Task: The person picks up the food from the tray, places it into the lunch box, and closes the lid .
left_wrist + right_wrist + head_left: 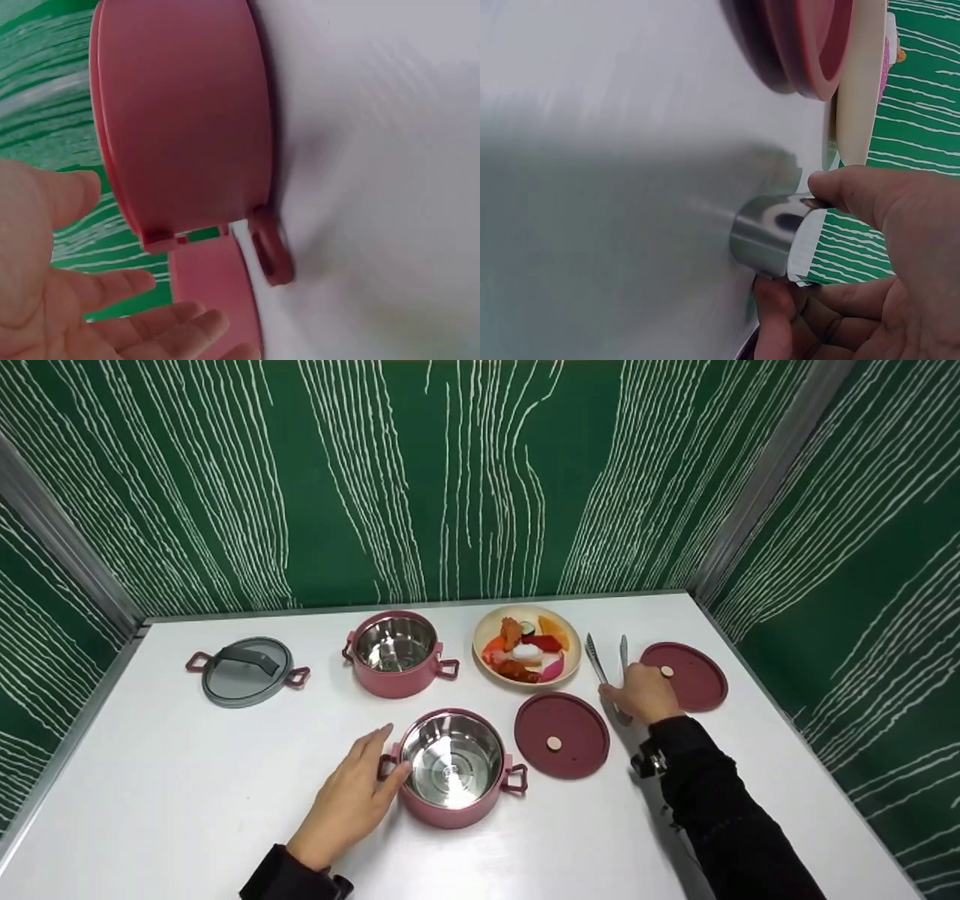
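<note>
My right hand (646, 694) holds the metal tongs (595, 656) near their bent end, and their two arms spread apart toward the back. In the right wrist view, the thumb and fingers pinch the curved steel end of the tongs (765, 234) low over the table. My left hand (349, 802) is beside the front pink pot (450, 816), its fingers extended around the left handle and the thumb at the rim. That pot is uncovered, with a shiny steel inside. The left wrist view has the left hand (90, 292) with loose fingers beside the pot's wall (187, 120).
A second uncovered pink pot (396, 685) stands behind. To its right is a cream plate (478, 649) of mixed food pieces. Dark red lids lie right of the front pot (577, 735) and at the far right (701, 682). A grey lid (236, 684) sits at left. Green walls surround the table.
</note>
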Tool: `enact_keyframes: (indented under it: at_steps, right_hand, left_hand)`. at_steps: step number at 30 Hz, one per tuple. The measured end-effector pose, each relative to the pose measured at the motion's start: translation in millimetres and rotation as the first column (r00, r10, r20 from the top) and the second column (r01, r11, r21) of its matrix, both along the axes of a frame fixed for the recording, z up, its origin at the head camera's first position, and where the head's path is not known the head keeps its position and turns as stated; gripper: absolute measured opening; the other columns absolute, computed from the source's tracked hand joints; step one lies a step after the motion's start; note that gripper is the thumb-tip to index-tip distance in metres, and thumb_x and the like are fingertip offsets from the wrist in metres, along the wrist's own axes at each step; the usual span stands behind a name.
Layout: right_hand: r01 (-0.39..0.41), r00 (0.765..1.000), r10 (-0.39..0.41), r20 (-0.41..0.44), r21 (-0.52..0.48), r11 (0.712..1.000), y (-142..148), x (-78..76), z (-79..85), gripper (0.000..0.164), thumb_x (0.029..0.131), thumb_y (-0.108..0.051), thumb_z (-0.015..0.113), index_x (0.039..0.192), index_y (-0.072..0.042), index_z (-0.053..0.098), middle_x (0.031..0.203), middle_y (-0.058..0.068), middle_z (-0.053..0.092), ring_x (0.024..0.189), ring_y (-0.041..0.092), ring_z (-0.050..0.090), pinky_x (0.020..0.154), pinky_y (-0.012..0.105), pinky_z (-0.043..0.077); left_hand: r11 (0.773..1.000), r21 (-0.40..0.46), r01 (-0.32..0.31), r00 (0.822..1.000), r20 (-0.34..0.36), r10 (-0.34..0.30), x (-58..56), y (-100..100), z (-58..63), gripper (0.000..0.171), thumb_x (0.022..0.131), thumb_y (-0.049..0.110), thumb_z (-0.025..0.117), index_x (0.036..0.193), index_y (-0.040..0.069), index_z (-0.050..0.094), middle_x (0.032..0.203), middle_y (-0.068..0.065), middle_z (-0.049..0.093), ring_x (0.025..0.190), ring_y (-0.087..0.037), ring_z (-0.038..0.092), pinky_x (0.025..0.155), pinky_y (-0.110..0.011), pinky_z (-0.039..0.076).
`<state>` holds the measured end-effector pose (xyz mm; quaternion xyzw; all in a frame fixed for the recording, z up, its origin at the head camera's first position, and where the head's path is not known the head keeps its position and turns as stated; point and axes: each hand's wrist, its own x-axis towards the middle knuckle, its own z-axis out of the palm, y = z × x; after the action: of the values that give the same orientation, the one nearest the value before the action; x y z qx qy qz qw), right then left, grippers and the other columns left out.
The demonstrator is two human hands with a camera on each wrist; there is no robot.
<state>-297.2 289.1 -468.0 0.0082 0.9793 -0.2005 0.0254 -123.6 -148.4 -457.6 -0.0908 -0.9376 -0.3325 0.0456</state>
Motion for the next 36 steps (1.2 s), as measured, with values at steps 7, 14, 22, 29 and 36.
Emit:
enact_keyframes:
  at_steps: [7,14,22,29,36]
  right_hand:
    - [0.004,1.000,-0.004,0.031,-0.021,1.000,1,2.9,3.0,0.043,0.097,-0.032,0.070,0.067,-0.001,0.073,0.056,0.010,0.070,0.067,0.027,0.071,0.062,0.035,0.051]
    - [0.024,0.999,-0.023,0.034,-0.034,0.999,1,2.8,2.2,0.040,0.098,-0.034,0.071,0.075,-0.001,0.069,0.055,0.006,0.068,0.069,0.028,0.072,0.068,0.039,0.053]
    - [0.037,0.999,-0.036,0.038,-0.024,0.999,-2,2.6,1.3,0.044,0.100,-0.039,0.071,0.077,-0.002,0.070,0.051,0.003,0.066,0.067,0.028,0.075,0.068,0.042,0.056]
    - [0.021,0.997,-0.017,0.069,-0.057,0.998,6,-2.8,-2.6,0.037,0.097,-0.030,0.067,0.085,0.005,0.065,0.054,0.008,0.068,0.060,0.026,0.073,0.061,0.038,0.056]
    - [0.036,0.999,-0.035,0.018,-0.064,0.997,48,-48.1,-64.5,0.064,0.092,-0.044,0.068,0.118,0.012,0.053,0.099,0.028,0.068,0.090,0.039,0.071,0.081,0.051,0.061]
  left_hand:
    - [0.991,0.117,0.061,0.993,0.096,-0.073,-4.5,-2,-8.6,0.057,0.112,0.033,0.058,0.159,0.004,0.048,0.155,-0.025,0.058,0.147,-0.045,0.053,0.123,-0.064,0.041]
    - [0.989,0.134,0.066,0.992,0.097,-0.079,-2.7,-1,-9.4,0.050,0.112,0.033,0.058,0.155,0.009,0.051,0.153,-0.027,0.059,0.145,-0.046,0.056,0.122,-0.065,0.043]
    - [0.987,0.146,0.060,0.994,0.082,-0.072,0.3,-1,-11.1,0.048,0.111,0.034,0.060,0.153,0.011,0.053,0.149,-0.025,0.063,0.141,-0.044,0.059,0.120,-0.064,0.045]
    - [0.988,0.146,0.049,0.996,0.062,-0.058,0.8,-1,-12.8,0.048,0.110,0.033,0.061,0.152,0.010,0.054,0.147,-0.025,0.065,0.138,-0.044,0.062,0.118,-0.064,0.048]
    - [0.986,0.153,0.058,0.996,0.057,-0.068,-1.0,-1,-14.1,0.047,0.111,0.034,0.060,0.152,0.011,0.054,0.147,-0.022,0.065,0.139,-0.041,0.062,0.116,-0.062,0.049]
